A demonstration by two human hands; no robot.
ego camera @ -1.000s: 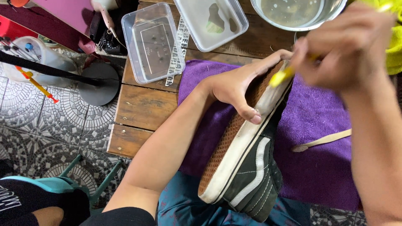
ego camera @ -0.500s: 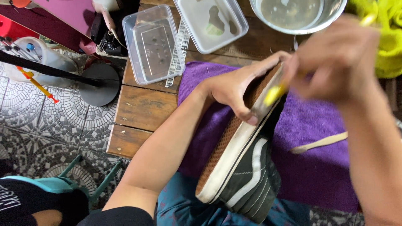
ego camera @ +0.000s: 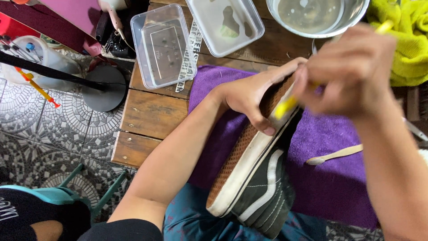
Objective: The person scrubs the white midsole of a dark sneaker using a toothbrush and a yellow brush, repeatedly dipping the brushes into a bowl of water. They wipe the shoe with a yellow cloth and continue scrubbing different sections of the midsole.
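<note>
Head view is showing the left hand point(ego camera: 254, 96) gripping a black sneaker point(ego camera: 256, 178) at frame centre over a purple towel point(ego camera: 339, 178), while the blurred right hand point(ego camera: 350, 73) is clutching a yellow brush point(ego camera: 285, 107) against its sole.

One dark sneaker point(ego camera: 263, 196) with a white stripe lies sole-up on one purple towel point(ego camera: 339, 187), and two hands are on it: the left hand point(ego camera: 254, 96) and the right hand point(ego camera: 352, 71), which grips one yellow-handled brush point(ego camera: 285, 107). The wooden worktop point(ego camera: 151, 116) carries two clear plastic tubs point(ego camera: 162, 44) point(ego camera: 225, 22), one metal bowl point(ego camera: 316, 18) and one yellow cloth point(ego camera: 408, 40). One pale stick point(ego camera: 334, 155) lies on the towel.
</note>
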